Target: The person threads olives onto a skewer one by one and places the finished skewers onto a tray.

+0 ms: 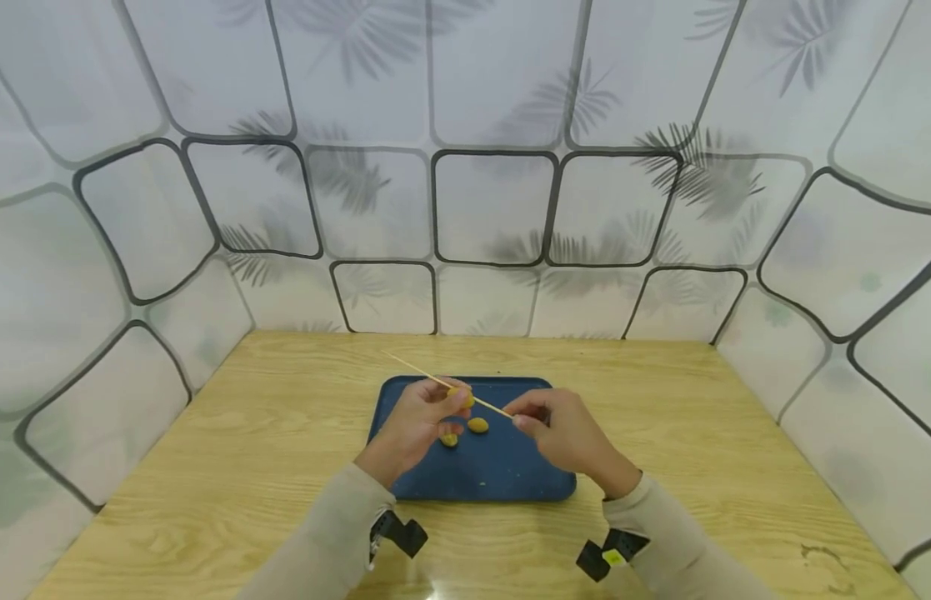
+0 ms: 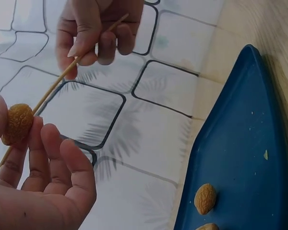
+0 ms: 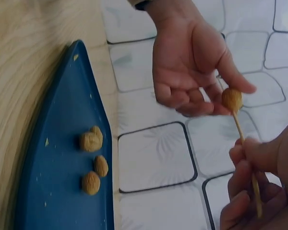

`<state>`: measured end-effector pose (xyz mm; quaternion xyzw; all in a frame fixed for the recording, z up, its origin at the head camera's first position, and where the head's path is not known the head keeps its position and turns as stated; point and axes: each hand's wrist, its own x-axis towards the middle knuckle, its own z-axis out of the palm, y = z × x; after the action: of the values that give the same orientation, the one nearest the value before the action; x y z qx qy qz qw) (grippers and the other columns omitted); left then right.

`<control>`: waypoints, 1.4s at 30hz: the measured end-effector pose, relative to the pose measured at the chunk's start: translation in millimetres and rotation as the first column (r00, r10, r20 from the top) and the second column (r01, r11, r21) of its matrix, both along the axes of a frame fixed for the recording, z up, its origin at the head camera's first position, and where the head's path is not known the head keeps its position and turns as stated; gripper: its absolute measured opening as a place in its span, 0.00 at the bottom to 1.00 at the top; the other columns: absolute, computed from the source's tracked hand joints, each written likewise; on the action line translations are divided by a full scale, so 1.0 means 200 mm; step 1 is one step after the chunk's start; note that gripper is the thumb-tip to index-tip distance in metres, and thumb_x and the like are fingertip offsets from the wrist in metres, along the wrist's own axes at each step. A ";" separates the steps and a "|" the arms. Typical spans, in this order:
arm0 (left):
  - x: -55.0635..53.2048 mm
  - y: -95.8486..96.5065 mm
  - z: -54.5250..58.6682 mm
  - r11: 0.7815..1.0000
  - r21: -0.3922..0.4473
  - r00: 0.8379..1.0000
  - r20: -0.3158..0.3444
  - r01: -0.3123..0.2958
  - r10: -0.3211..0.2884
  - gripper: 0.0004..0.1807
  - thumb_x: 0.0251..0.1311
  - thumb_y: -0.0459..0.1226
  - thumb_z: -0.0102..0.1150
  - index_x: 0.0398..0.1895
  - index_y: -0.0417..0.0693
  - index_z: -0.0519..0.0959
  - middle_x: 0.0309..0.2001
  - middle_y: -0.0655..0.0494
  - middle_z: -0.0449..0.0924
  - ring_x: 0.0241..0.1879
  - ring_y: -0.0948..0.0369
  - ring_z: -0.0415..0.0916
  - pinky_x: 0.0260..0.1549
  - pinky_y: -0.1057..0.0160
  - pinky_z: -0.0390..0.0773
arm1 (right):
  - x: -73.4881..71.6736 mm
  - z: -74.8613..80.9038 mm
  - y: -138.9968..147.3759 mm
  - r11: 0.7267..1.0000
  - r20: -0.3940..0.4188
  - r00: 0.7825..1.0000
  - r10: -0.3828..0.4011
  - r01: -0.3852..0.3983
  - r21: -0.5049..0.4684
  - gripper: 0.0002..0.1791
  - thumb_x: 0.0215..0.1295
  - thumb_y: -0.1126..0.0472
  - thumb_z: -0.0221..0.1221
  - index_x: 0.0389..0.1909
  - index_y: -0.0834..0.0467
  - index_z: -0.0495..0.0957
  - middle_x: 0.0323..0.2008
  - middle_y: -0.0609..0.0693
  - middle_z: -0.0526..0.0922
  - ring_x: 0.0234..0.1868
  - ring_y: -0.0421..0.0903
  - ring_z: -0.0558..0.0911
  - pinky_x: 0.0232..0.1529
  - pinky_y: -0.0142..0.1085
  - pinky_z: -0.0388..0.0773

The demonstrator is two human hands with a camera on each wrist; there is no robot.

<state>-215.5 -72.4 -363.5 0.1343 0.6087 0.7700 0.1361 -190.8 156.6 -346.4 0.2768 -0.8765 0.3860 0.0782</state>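
My left hand pinches a wrinkled yellow-brown oval fruit between thumb and fingers, raised above the blue tray. A thin wooden skewer shows on both sides of this fruit in the head view, its long end pointing up and left. On the other side, my right hand grips the skewer near its right end, with thumb and curled fingers around it. More wrinkled fruits lie on the tray, one between the hands and another partly behind my left fingers.
The tray rests on a light wood-grain table, and small crumbs dot its surface. A patterned curtain stands behind the table and along both sides. A black device is strapped at each wrist.
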 end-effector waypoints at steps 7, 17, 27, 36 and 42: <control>-0.01 -0.04 0.04 0.994 0.058 0.996 0.016 -0.094 0.093 0.07 0.70 0.39 0.53 0.43 0.46 0.77 0.38 0.55 0.75 0.37 0.59 0.75 0.36 0.62 0.78 | -0.03 -0.02 0.11 0.997 0.051 0.996 0.073 -0.072 -0.024 0.07 0.70 0.68 0.56 0.42 0.63 0.82 0.28 0.46 0.80 0.24 0.40 0.75 0.24 0.34 0.75; -0.01 -0.04 0.02 0.998 0.052 0.998 0.041 -0.042 0.039 0.03 0.67 0.38 0.59 0.39 0.50 0.81 0.37 0.58 0.77 0.38 0.59 0.75 0.38 0.59 0.77 | -0.02 -0.03 0.10 0.998 -0.085 0.996 -0.023 0.019 -0.054 0.09 0.64 0.75 0.58 0.30 0.60 0.83 0.19 0.44 0.79 0.17 0.35 0.74 0.15 0.32 0.70; 0.00 -0.01 0.00 1.000 0.024 0.999 0.037 -0.016 0.015 0.04 0.68 0.37 0.58 0.37 0.50 0.82 0.36 0.56 0.78 0.38 0.58 0.76 0.35 0.61 0.77 | -0.02 -0.05 0.03 0.999 -0.131 0.990 -0.045 0.042 -0.028 0.11 0.64 0.74 0.59 0.27 0.56 0.82 0.17 0.39 0.77 0.16 0.34 0.73 0.15 0.31 0.70; 0.00 0.03 -0.01 0.998 -0.057 0.999 -0.011 -0.040 0.040 0.09 0.66 0.38 0.60 0.42 0.41 0.81 0.37 0.55 0.78 0.39 0.56 0.77 0.34 0.61 0.78 | -0.02 -0.05 -0.04 0.998 -0.136 0.989 -0.054 0.049 -0.045 0.11 0.63 0.74 0.60 0.25 0.58 0.81 0.17 0.40 0.76 0.16 0.34 0.72 0.15 0.31 0.70; 0.00 0.05 -0.01 0.997 -0.066 0.999 -0.022 -0.028 0.027 0.09 0.64 0.39 0.62 0.40 0.42 0.81 0.36 0.56 0.79 0.38 0.57 0.77 0.34 0.61 0.78 | -0.01 -0.04 -0.06 0.998 -0.130 0.990 -0.049 0.043 -0.049 0.10 0.63 0.74 0.59 0.25 0.59 0.81 0.17 0.40 0.76 0.16 0.34 0.73 0.15 0.31 0.71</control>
<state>-215.8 -62.0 -365.5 0.1294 0.6373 0.7496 0.1236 -193.3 143.9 -353.5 0.2796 -0.8665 0.3849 0.1509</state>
